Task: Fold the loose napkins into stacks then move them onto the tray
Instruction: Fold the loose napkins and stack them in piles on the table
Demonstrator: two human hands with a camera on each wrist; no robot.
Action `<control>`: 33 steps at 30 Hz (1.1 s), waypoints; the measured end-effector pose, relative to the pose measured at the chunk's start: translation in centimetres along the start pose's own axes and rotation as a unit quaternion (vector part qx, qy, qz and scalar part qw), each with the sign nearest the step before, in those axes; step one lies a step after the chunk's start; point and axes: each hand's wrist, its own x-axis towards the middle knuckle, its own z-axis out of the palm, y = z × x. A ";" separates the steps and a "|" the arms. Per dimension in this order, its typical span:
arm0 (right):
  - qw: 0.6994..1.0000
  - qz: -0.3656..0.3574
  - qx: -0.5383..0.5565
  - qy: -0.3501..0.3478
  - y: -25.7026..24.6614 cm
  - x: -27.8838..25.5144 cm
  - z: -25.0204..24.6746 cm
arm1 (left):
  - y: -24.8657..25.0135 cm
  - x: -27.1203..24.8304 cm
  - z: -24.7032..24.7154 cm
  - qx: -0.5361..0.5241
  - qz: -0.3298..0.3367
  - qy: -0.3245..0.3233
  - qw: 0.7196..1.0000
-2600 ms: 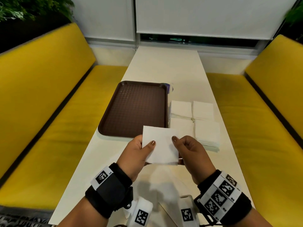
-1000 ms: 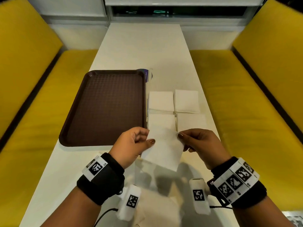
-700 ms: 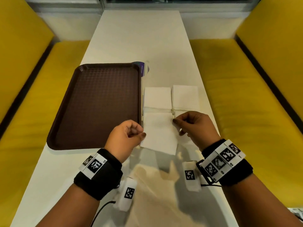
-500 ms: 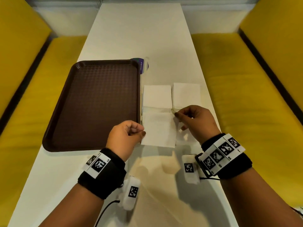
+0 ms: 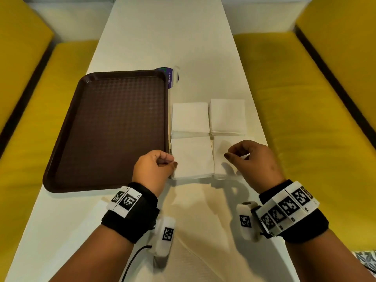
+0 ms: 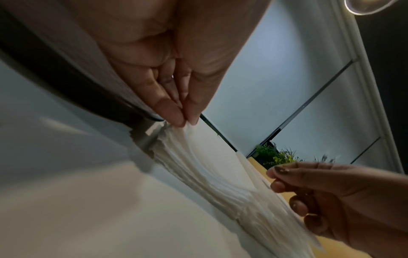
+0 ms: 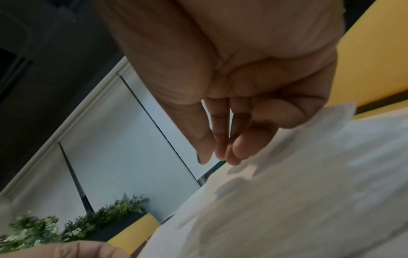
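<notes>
Four white folded napkin stacks lie in a square right of the brown tray (image 5: pixel 105 129), which holds nothing. A folded napkin lies on top of the near-left stack (image 5: pixel 193 157). My left hand (image 5: pixel 173 161) is at its left edge, and in the left wrist view its thumb and forefinger (image 6: pixel 186 120) pinch the top napkin's corner. My right hand (image 5: pixel 234 156) hovers over the near-right stack (image 5: pixel 220 159) with loosely curled fingers (image 7: pixel 218 157) that hold nothing. The far-left stack (image 5: pixel 190 117) and far-right stack (image 5: pixel 227 116) lie untouched.
Larger cream unfolded napkins (image 5: pixel 203 210) lie on the white table (image 5: pixel 162 37) under my wrists. A small purple-labelled item (image 5: pixel 172 77) stands at the tray's far right corner. Yellow benches (image 5: pixel 305 119) run along both sides.
Both hands carried the folded napkin forward and laid it on the near-left stack. My right hand let go and drew back to the right; my left hand stayed at the napkin's edge.
</notes>
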 end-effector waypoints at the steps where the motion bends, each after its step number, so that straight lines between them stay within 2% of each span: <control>1: 1.000 -0.005 -0.004 0.001 -0.2 -0.3 -0.1 | 0.0 -0.1 -0.1 0.012 0.003 -0.001 1.000; 8: 0.999 -0.036 -0.022 -0.013 -1.7 -2.8 0.0 | 0.7 -0.8 -1.2 0.076 0.033 0.001 0.997; 15: 0.991 -0.078 -0.025 -0.108 -3.5 -6.7 2.8 | -0.2 -4.4 -5.3 0.111 0.067 0.025 0.991; 19: 0.979 -0.099 -0.047 -0.169 -4.5 -9.2 5.2 | -2.4 -7.1 -8.8 0.139 0.038 0.024 0.989; 24: 0.974 -0.075 -0.042 -0.208 -5.3 -11.5 9.0 | -5.8 -10.3 -12.9 0.196 -0.015 0.023 0.980; 29: 0.974 -0.038 -0.082 -0.207 -5.3 -13.2 12.0 | -8.4 -12.6 -14.0 0.260 -0.034 -0.009 0.965; 33: 0.966 -0.062 -0.124 -0.216 -6.2 -15.0 13.7 | -10.1 -13.1 -14.9 0.333 -0.042 0.000 0.942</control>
